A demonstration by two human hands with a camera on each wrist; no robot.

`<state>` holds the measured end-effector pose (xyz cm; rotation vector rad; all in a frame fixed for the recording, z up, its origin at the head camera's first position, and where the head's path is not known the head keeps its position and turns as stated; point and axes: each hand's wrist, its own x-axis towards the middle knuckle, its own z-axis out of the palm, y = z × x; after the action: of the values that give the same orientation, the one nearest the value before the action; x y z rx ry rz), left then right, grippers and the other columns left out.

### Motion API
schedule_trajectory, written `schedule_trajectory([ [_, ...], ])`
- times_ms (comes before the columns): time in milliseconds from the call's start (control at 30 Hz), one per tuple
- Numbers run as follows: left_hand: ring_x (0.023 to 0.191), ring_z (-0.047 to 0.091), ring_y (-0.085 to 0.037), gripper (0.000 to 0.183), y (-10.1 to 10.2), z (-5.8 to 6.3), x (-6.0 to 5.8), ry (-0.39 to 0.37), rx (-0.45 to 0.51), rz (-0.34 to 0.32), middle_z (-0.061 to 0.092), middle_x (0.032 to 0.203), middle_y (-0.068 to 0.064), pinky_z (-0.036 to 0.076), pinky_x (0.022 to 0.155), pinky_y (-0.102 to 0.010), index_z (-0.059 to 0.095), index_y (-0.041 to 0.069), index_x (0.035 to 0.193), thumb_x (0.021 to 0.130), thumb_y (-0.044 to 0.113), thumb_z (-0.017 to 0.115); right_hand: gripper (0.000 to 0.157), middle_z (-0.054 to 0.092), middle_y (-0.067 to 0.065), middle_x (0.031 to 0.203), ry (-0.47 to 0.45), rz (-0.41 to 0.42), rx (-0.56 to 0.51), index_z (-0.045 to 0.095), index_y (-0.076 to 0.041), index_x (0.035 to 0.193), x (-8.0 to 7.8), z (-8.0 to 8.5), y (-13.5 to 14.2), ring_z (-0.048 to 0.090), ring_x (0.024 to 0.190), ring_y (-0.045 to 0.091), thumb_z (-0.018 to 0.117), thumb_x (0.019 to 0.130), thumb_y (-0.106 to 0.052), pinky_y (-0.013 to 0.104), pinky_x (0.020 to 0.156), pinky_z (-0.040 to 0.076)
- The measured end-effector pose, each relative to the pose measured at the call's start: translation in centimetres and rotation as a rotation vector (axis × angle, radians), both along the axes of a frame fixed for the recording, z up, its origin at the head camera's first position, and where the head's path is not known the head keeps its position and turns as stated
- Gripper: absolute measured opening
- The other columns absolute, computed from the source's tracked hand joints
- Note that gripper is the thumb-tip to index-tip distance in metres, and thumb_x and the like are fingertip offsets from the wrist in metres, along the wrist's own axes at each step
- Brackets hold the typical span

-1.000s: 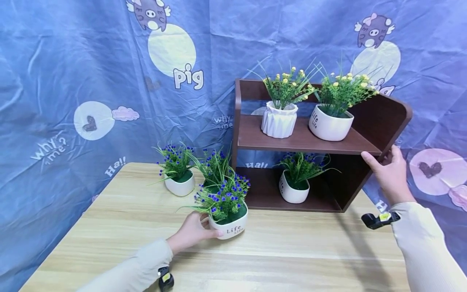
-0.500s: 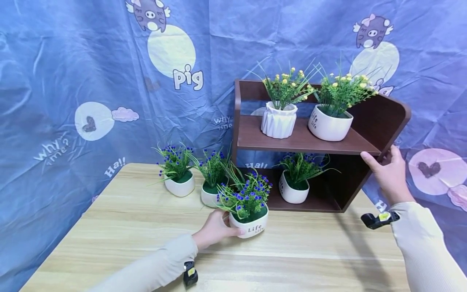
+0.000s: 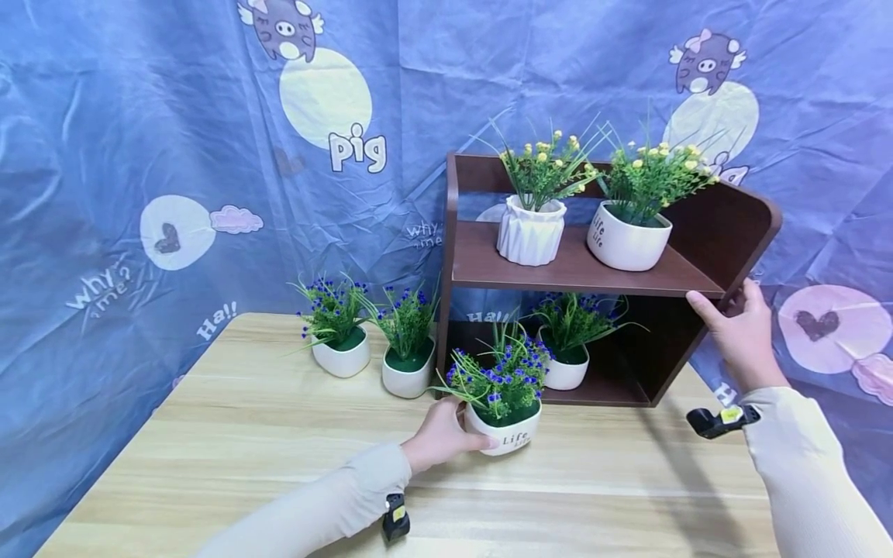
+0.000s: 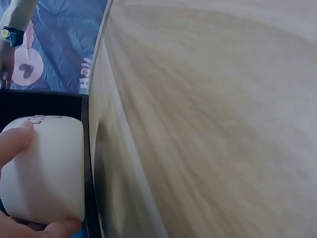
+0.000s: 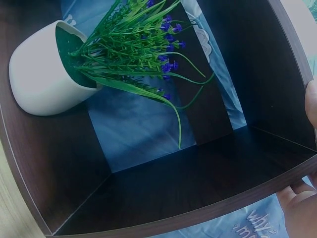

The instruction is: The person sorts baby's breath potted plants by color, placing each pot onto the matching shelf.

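White with dark "Life" lettering, the held pot point(image 3: 504, 428) of blue-violet flowers is in the person's left hand point(image 3: 446, 434), its fingers clamped on the pot's left side, thumb at the front. It is just in front of the lower front edge of the brown shelf unit point(image 3: 481, 267); from here I can't tell whether its base touches the wooden surface point(image 3: 279, 465). The right hand point(image 3: 743, 337) grips the unit's right side panel, thumb on the front edge, fingers clamped round the outside. Behind the held flowers, a similar plant point(image 3: 567, 376) stands on the lower board. Above, a ribbed pot point(image 3: 532, 231) and a wider pot point(image 3: 629, 239) carry yellow blooms. Two more blue-flowered pots stand by the surface's back edge: the left pot point(image 3: 342, 358) nearer its back left corner, the other pot point(image 3: 408, 377) just beside the unit's left side.
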<state>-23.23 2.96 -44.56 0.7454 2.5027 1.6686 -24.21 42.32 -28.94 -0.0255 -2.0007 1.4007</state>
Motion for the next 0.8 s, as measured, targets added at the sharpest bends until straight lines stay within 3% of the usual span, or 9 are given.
schedule_trajectory([
  [233, 0.107, 0.051, -0.015, 0.071, 1.5, 0.0, -0.8, -0.034, 0.067, 0.045, 0.057, 0.115, -0.001, 0.041, 0.092, -0.029, 0.051, 0.013, 0.120, 0.058, 0.027, 0.082, 0.052, 0.052, -0.008, 0.107, -0.025, -0.028, 0.040, 0.041, -0.016, 0.126, 0.0, 0.0, 0.0, 0.048, 0.097, 0.002, 0.065, 0.080, -0.011, 0.003, 0.072, 0.039],
  [467, 0.102, 0.054, -0.019, 0.066, 2.7, 0.4, -1.4, -0.011, 0.053, 0.190, 0.060, 0.107, -0.005, 0.042, 0.090, -0.033, 0.054, 0.008, 0.114, 0.058, 0.030, 0.082, 0.052, 0.052, -0.008, 0.107, -0.026, -0.028, 0.034, 0.041, -0.015, 0.126, -0.1, 0.1, 0.0, 0.049, 0.096, 0.003, 0.065, 0.080, -0.011, 0.003, 0.071, 0.040],
  [800, 0.096, 0.056, -0.019, 0.065, 4.6, 0.3, -2.1, 0.032, 0.063, 0.366, 0.061, 0.101, -0.007, 0.044, 0.086, -0.030, 0.054, 0.004, 0.112, 0.058, 0.028, 0.081, 0.053, 0.051, -0.008, 0.109, -0.044, -0.044, 0.042, 0.041, -0.016, 0.127, -0.1, 0.0, 0.1, 0.048, 0.098, 0.003, 0.065, 0.080, -0.012, 0.003, 0.072, 0.039],
])
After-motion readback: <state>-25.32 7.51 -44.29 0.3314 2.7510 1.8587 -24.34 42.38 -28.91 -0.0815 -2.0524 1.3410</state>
